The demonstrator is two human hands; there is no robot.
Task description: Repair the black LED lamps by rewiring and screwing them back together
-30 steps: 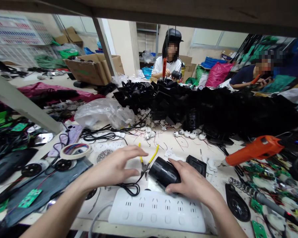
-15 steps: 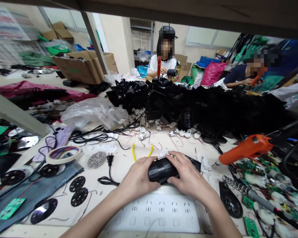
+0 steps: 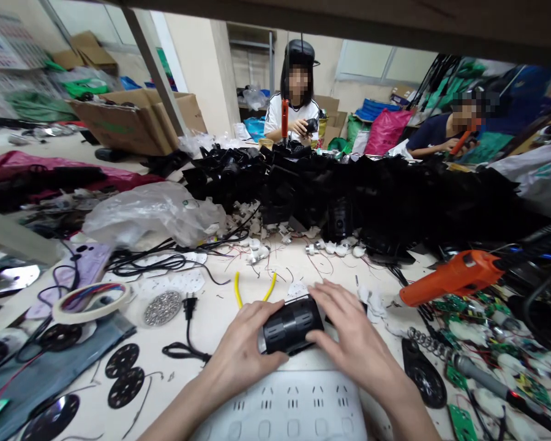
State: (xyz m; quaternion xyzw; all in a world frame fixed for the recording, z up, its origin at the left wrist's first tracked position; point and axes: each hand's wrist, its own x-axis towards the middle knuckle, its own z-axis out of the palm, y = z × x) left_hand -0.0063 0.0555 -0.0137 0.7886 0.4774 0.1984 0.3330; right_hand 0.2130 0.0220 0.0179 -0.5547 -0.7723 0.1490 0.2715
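Between my two hands lies a black cylindrical plastic housing (image 3: 290,326) with slots along its side. My left hand (image 3: 244,344) is wrapped around its left end, thumb in front and fingers behind. At the other end, my right hand (image 3: 346,324) grips with the thumb on the near side and the fingers over the back. A dark flat part shows partly behind the right hand, mostly hidden. Just in front of my wrists is a white power strip (image 3: 280,404). Yellow-handled pliers (image 3: 270,286) lie behind the left hand.
An orange electric screwdriver (image 3: 450,278) hangs at right above circuit boards, near a soldering iron (image 3: 475,370) in its coil holder. At left are a tape roll (image 3: 92,302), a dish of screws (image 3: 162,307) and a plug cord (image 3: 189,309). A black parts heap (image 3: 395,202) spans the back, with two people beyond.
The housing has shifted slightly left and turned, showing more of its slotted side. My right hand has opened a little toward its right end. The camera view has swung slightly right.
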